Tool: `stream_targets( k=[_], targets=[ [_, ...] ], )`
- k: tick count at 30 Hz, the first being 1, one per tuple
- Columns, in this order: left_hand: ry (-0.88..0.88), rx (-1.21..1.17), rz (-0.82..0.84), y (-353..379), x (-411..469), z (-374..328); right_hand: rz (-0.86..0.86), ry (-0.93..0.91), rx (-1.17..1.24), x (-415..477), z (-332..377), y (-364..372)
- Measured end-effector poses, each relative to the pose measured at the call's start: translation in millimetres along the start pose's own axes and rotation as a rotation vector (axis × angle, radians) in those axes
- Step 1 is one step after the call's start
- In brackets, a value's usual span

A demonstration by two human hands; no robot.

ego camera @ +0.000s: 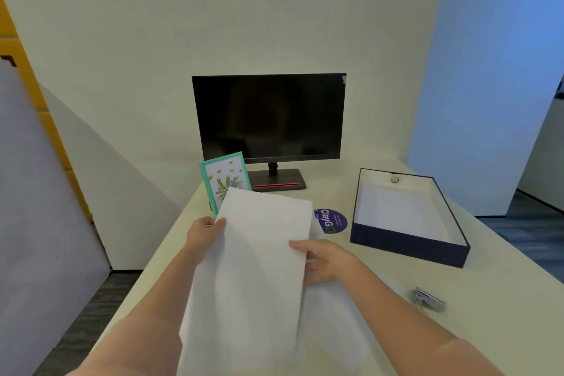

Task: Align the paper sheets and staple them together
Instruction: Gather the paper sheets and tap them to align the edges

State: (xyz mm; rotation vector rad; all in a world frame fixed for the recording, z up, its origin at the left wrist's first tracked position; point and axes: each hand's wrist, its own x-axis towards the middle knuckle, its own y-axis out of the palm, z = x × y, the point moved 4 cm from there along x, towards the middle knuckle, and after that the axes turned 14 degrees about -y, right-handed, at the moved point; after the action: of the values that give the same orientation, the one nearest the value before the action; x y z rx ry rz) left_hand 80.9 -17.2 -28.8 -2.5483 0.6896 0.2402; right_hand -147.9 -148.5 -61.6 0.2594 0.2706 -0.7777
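White paper sheets are lifted above the white desk, tilted and running from the near edge toward the monitor. My left hand grips their far left edge. My right hand holds their right edge, thumb on top and fingers underneath. Another white sheet lies flat on the desk under and to the right of the held ones. A small silver stapler rests on the desk to the right of my right forearm, untouched.
A dark monitor stands at the back. A green-framed flower picture leans in front of it. An open navy box with white paper inside sits at the right. A round purple sticker lies near the sheets.
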Motion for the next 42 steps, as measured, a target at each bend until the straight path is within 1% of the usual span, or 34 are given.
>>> stream_targets(
  k=[1, 2, 4, 6, 8, 10, 12, 15, 17, 22, 25, 27, 30, 32, 36, 38, 42],
  targets=[
    [-0.035, -0.010, -0.006, 5.7, -0.8, 0.4, -0.021, -0.007, -0.092, 3.0, -2.6, -0.7],
    [-0.069, 0.007, -0.009, 12.2, -3.0, 0.5, -0.079, -0.042, -0.185, 7.5, -2.8, -4.1],
    [-0.140, 0.069, 0.013, 27.6, -6.7, 0.9, -0.238, -0.128, -0.415, 16.5, 3.4, -15.5],
    [-0.229, 0.146, 0.112, 44.1, -15.2, 1.7, -0.352, -0.200, -0.615, 18.9, 11.3, -26.5],
    [-0.296, 0.260, 0.162, 55.3, -26.5, 2.6, -0.388, -0.190, -0.793, 21.2, 9.2, -36.2],
    [-0.348, 0.331, 0.179, 62.7, -34.1, 5.0, -0.378, -0.105, -0.968, 20.7, 0.7, -43.0],
    [-0.369, 0.349, 0.192, 68.3, -36.9, 6.8, -0.370, -0.053, -1.027, 19.4, -6.7, -45.9],
    [-0.384, 0.331, 0.206, 74.7, -37.9, 8.3, -0.423, -0.059, -1.060, 19.1, -8.4, -48.2],
    [-0.377, 0.330, 0.192, 76.0, -36.8, 9.4, -0.456, -0.058, -1.037, 18.5, -6.1, -50.7],
    [-0.381, 0.336, 0.134, 77.7, -32.0, 18.2, -0.425, -0.070, -0.716, 20.4, -2.5, -56.9],
    [-0.378, 0.340, 0.116, 76.9, -32.7, 18.9, -0.403, -0.083, -0.648, 24.0, -0.7, -57.3],
    [-0.363, 0.376, 0.075, 70.6, -33.0, 16.2, -0.388, -0.097, -0.596, 24.4, 3.2, -56.0],
    [-0.322, 0.437, 0.014, 55.1, -26.7, 14.2, -0.390, -0.101, -0.448, 23.7, 9.5, -62.1],
    [-0.302, 0.478, -0.003, 45.3, -21.2, 16.4, -0.389, -0.089, -0.412, 21.3, 16.1, -68.1],
    [-0.270, 0.515, 0.036, 42.1, -16.6, 24.1, -0.385, -0.086, -0.449, 15.8, 31.2, -75.9],
    [-0.225, 0.542, 0.054, 45.7, -17.9, 25.6, -0.358, -0.084, -0.567, 13.7, 38.3, -78.3],
    [-0.185, 0.541, 0.043, 49.7, -20.2, 29.1, -0.226, -0.021, -0.821, 8.0, 47.4, -76.5]
  ],
)
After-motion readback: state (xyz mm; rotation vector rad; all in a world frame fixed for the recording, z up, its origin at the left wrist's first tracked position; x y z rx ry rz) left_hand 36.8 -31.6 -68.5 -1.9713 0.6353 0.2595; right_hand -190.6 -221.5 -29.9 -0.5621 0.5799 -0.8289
